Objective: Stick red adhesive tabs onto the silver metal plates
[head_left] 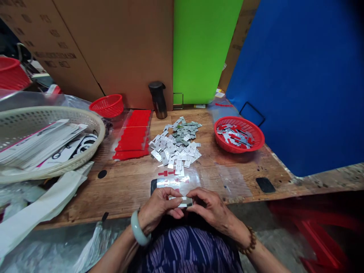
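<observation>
Between the fingers of my left hand [162,204] and my right hand [212,207] is a small flat silver metal plate [185,202], held at both ends just over the table's front edge. Right behind my hands lies a clear plastic sheet [192,178] with a few red sticker pieces [163,173] on and beside it. Farther back spreads a loose pile of similar metal plates [174,148]. Stacked sheets of red stickers [133,134] lie left of the pile. On the right, a red basket [260,138] holds plates with red pieces on them.
A large white basket [98,148] with printed cards stands at the left. A small red basket [119,108] and a black flask [158,100] are at the back. Cardboard [119,45], a green panel [203,49] and a blue panel [295,83] wall in the wooden table [127,197].
</observation>
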Action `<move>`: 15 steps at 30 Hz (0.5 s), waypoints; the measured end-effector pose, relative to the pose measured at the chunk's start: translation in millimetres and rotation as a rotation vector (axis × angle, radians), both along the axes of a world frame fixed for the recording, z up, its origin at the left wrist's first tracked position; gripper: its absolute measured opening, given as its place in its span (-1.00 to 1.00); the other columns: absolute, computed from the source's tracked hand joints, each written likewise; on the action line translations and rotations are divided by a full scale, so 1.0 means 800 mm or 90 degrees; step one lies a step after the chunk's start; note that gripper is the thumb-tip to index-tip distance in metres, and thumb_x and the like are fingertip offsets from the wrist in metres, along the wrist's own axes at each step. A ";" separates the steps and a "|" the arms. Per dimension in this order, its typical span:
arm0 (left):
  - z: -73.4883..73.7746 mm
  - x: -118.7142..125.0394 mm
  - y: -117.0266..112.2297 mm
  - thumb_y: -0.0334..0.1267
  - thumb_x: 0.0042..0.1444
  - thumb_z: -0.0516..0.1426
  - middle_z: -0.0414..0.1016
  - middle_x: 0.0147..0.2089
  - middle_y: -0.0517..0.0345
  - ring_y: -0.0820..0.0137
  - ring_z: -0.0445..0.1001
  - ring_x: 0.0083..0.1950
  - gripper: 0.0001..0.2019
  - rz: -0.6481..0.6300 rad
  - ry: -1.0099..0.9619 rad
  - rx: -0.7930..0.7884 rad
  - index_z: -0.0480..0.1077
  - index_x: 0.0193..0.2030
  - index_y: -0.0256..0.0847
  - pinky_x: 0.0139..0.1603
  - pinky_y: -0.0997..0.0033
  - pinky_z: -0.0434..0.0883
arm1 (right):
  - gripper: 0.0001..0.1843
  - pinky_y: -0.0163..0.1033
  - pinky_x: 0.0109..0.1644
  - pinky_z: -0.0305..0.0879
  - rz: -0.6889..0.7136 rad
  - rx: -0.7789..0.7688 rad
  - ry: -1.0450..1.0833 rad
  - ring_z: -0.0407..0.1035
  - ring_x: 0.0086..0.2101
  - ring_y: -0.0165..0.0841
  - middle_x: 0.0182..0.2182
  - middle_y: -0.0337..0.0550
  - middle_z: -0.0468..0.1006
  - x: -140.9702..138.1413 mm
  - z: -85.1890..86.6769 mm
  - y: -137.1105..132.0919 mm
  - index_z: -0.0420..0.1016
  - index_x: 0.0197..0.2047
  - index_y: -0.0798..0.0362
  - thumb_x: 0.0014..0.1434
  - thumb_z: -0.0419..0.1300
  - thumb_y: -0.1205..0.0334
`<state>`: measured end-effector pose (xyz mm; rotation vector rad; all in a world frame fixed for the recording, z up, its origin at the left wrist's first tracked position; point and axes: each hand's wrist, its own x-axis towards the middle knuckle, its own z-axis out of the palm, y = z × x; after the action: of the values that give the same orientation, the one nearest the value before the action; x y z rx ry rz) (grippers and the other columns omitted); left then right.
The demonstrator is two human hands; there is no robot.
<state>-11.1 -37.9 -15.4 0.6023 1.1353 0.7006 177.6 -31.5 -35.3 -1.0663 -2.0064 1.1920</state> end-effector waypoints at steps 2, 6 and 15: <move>-0.002 -0.004 -0.004 -0.21 -0.24 0.35 0.51 -0.58 0.08 0.51 0.45 -0.62 -0.66 -0.032 -0.001 -0.004 0.38 -0.39 -0.38 -0.60 0.63 0.38 | -0.88 -0.38 -0.33 0.21 0.022 -0.014 -0.010 0.33 -0.40 -0.44 -0.41 -0.26 0.46 -0.002 0.000 -0.005 0.43 -0.23 0.07 0.10 0.22 0.34; -0.011 -0.012 -0.010 -0.22 -0.19 0.32 0.49 -0.60 0.11 0.53 0.42 -0.65 -0.70 -0.053 0.003 -0.012 0.39 -0.38 -0.38 -0.64 0.65 0.34 | -0.88 -0.35 -0.27 0.23 0.061 -0.019 -0.029 0.34 -0.36 -0.43 -0.36 -0.24 0.46 -0.004 0.002 -0.010 0.41 -0.20 0.05 0.15 0.19 0.29; -0.032 -0.027 0.004 -0.26 -0.18 0.32 0.58 -0.48 0.01 0.47 0.54 -0.49 -0.61 0.156 0.060 0.045 0.32 -0.22 -0.34 -0.38 0.58 0.46 | -0.67 -0.09 0.14 0.14 0.024 0.180 -0.143 0.22 0.04 -0.28 0.02 -0.07 0.39 -0.018 0.001 0.041 0.27 0.11 -0.01 0.29 -0.01 0.25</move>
<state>-32.9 -35.0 -40.9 0.5653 1.2892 0.9343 163.3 1.3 -34.4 -1.0594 -2.2927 0.8029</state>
